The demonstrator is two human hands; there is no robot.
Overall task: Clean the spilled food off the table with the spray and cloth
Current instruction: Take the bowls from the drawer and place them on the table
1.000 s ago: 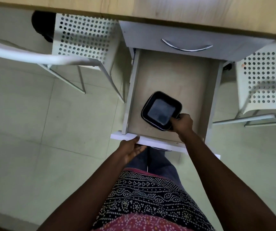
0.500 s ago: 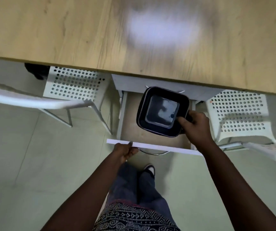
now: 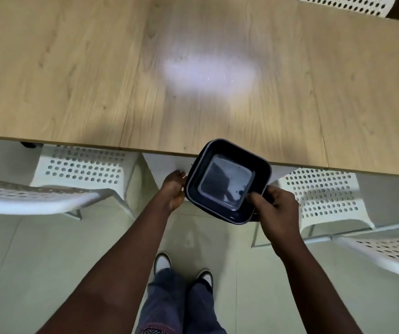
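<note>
My right hand (image 3: pixel 275 210) grips the near right corner of a black square bowl (image 3: pixel 227 180), thumb inside the rim, and holds it in the air at the front edge of the wooden table (image 3: pixel 73 80). My left hand (image 3: pixel 173 189) is stretched out with its fingers against the white drawer front (image 3: pixel 167 163) under the table, just left of the bowl. The bowl looks empty apart from dark specks on its bottom. Tiny bright specks lie in the light patch (image 3: pixel 208 75) on the table. No spray or cloth is in view.
White perforated chairs stand left (image 3: pixel 83 165) and right (image 3: pixel 319 191) of me under the table edge, with chair backs at both sides. Another chair (image 3: pixel 347 4) shows at the far side. My feet (image 3: pixel 184 268) are on the pale tiled floor.
My right hand has lifted the black bowl out of the drawer up to table height. My left hand has pushed the drawer in under the table. The view has tilted up onto the tabletop.
</note>
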